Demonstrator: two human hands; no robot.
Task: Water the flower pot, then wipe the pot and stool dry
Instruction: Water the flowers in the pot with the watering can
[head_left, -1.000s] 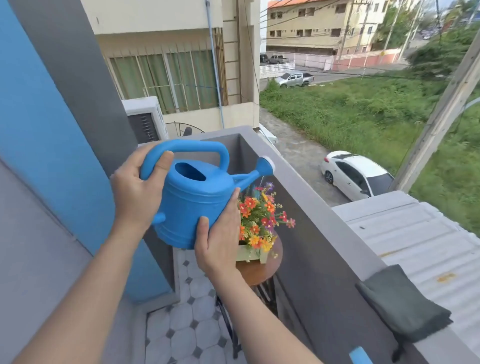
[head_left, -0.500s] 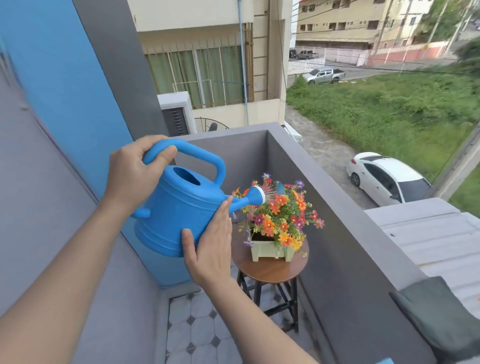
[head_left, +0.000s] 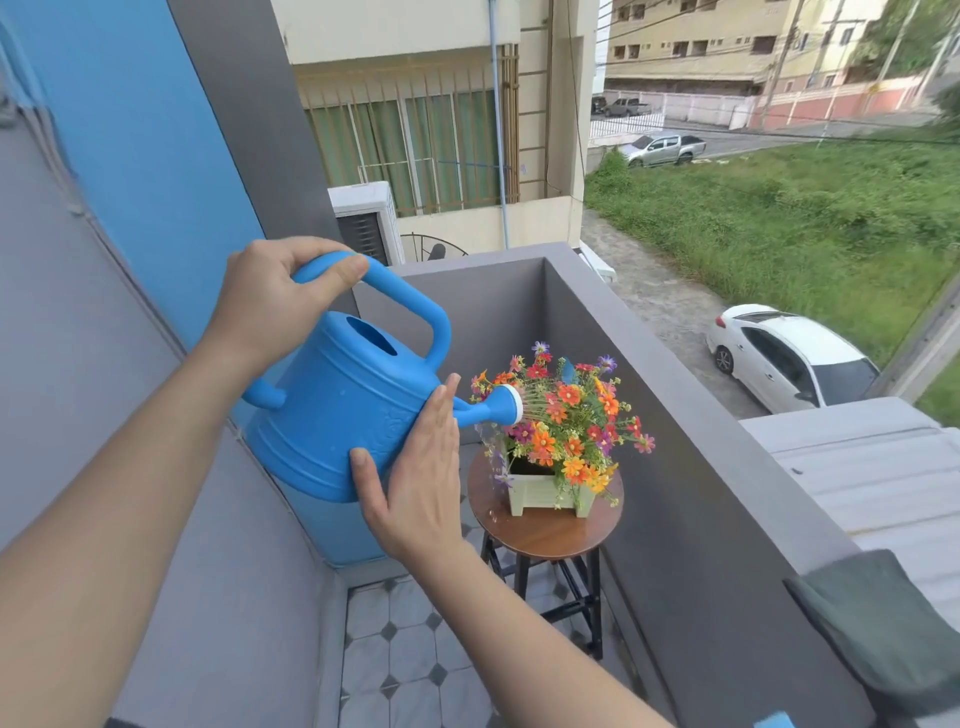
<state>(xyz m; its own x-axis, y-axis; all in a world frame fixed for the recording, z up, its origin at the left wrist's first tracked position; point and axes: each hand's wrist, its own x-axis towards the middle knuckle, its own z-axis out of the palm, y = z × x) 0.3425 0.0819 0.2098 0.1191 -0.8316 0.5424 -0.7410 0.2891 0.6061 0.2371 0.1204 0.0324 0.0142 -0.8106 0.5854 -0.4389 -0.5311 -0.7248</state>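
Left hand (head_left: 270, 301) tips blue watering can (head_left: 343, 415) over flower pot (head_left: 548, 493)

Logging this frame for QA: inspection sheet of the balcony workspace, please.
Surface: round wooden stool top on black legs, droplets on its left side.
Job's things: blue plastic watering can, tilted, water spraying from its white-faced rose onto the orange and red flowers in the pale green square pot; dark grey folded cloth on the parapet ledge.
Clutter: small blue object at the bottom edge, cut off.
Grippers: left hand closed on the can's handle; right hand flat against the can's side.
Cables: overhead lines across the street.
Surroundings: grey parapet wall, tiled floor, white car below.
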